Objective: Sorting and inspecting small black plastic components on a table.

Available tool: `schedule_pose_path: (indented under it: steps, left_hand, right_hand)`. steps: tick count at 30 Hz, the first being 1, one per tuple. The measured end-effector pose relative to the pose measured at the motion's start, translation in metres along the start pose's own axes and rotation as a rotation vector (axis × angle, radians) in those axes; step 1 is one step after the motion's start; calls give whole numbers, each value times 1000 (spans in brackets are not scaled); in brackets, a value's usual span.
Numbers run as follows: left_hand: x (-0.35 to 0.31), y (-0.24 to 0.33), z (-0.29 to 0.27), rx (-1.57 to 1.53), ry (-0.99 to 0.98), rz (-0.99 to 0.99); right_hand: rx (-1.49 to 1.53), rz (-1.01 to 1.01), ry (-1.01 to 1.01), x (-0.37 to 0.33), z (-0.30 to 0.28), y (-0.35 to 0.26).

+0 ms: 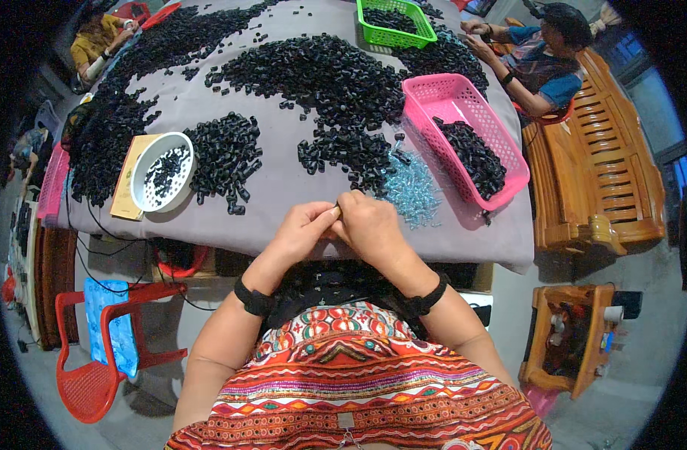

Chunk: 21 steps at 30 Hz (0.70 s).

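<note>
My left hand (pixel 304 227) and my right hand (pixel 371 225) meet over the near edge of the grey-covered table (pixel 283 202). Their fingertips pinch together on a small dark part (pixel 338 212), mostly hidden by the fingers. Just beyond the right hand lies a heap of small clear blue pieces (pixel 411 191). Black plastic parts (pixel 343 154) are piled right behind the hands. Both wrists wear black bands.
A pink basket (pixel 463 101) with black parts sits at right, a white round basket (pixel 162 171) at left, a green basket (pixel 394 22) far back. Large black piles cover the table. Another person (pixel 542 56) works at the far right, one more at far left. A red chair (pixel 96 352) stands lower left.
</note>
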State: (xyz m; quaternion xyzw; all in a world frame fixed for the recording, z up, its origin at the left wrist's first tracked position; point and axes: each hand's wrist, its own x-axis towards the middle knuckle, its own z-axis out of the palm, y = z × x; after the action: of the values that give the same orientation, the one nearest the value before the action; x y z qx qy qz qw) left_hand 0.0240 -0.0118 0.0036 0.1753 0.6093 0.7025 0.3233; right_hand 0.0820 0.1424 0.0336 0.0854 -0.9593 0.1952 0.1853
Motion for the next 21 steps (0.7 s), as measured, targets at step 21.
schedule_pose_path:
  steps: [21]
  left_hand:
    - [-1, 0, -4, 98, -56, -16]
  right_hand:
    - [26, -55, 6, -8, 1, 7]
